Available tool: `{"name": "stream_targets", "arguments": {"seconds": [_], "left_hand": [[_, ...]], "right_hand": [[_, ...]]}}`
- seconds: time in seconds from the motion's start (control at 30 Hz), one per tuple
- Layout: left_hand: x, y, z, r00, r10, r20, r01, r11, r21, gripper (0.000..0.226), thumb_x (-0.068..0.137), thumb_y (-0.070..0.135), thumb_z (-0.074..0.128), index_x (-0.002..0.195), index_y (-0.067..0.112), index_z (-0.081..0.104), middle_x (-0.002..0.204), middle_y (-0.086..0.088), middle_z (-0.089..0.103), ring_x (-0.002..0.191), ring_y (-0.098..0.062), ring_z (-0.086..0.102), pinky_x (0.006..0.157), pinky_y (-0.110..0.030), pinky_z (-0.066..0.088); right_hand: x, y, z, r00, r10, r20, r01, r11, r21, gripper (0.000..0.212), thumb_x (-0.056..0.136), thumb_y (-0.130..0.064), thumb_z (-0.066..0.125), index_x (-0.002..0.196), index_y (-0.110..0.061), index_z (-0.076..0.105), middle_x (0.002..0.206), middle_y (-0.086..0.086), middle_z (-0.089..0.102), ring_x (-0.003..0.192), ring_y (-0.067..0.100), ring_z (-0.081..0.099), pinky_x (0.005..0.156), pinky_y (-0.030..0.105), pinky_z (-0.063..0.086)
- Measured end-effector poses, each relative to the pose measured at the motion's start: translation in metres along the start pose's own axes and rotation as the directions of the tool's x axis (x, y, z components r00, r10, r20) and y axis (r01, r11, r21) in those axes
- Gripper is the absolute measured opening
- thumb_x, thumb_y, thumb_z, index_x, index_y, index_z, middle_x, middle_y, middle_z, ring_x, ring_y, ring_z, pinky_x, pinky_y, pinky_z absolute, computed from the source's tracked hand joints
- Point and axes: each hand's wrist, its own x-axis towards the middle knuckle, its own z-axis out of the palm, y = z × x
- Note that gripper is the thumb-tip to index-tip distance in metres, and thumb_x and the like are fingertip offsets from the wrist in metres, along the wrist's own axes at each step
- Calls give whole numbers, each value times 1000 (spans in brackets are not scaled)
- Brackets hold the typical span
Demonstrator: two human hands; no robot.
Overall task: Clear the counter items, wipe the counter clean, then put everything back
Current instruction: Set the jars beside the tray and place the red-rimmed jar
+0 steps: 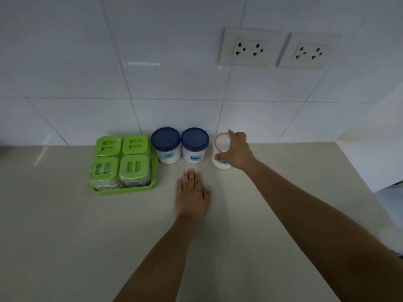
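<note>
A white jar with a pink-rimmed lid [220, 149] stands on the beige counter [261, 214] near the tiled wall. My right hand [236, 152] wraps around its right side, thumb on the front and a finger over the lid. Left of it stand two blue-lidded jars, one labelled Sugar [194, 146] and one labelled MSG [166, 146]. A green tray [154, 168] holding several green-lidded square containers [128, 159] sits at the far left of the row. My left hand [193, 192] lies flat on the counter with fingers spread, just in front of the Sugar jar, holding nothing.
Two wall sockets [247, 47] [307, 51] sit on the white tiles above the jars. The counter's right edge [357, 171] runs diagonally beside my right arm. A side wall stands past that edge.
</note>
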Motion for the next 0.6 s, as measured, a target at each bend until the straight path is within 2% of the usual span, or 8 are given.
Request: {"name": "stream_targets", "arguments": {"seconds": [0.13,0.37,0.47,0.6], "left_hand": [[1,-2,3,1000,-10,-21,9,1000,-23,69,93,45,13,152,9,13,161,-10,10,149,-21,3,120,-39,-4],[2,-2,6,999,-4,-34,3,999,-38,74,89,46,9,151,8,16,160,-12,13,149,-23,6,121,-41,-2],[2,-2,5,1000,-8,-30,7,999,-36,73,89,46,11,151,8,16,160,-11,12,149,-22,5,121,-41,-1],[1,-3,2,1000,-8,25,8,1000,-6,76,87,48,3,152,10,10,161,-9,6,149,-20,0,121,-39,-5]], "right_hand": [[13,-1,5,1000,-8,-3,8,1000,-8,106,71,-33,81,152,-14,15,151,10,15,135,32,33,112,42,34],[23,3,5,997,-72,33,72,997,18,104,72,-32,81,152,-16,15,154,5,17,139,27,28,114,40,30],[23,6,3,995,-89,34,90,995,-51,104,73,-38,79,153,-20,14,159,0,13,142,27,24,114,40,27],[14,6,-3,997,-50,53,58,985,-161,107,75,-51,74,153,-26,6,162,-6,0,142,34,19,113,45,25]]}}
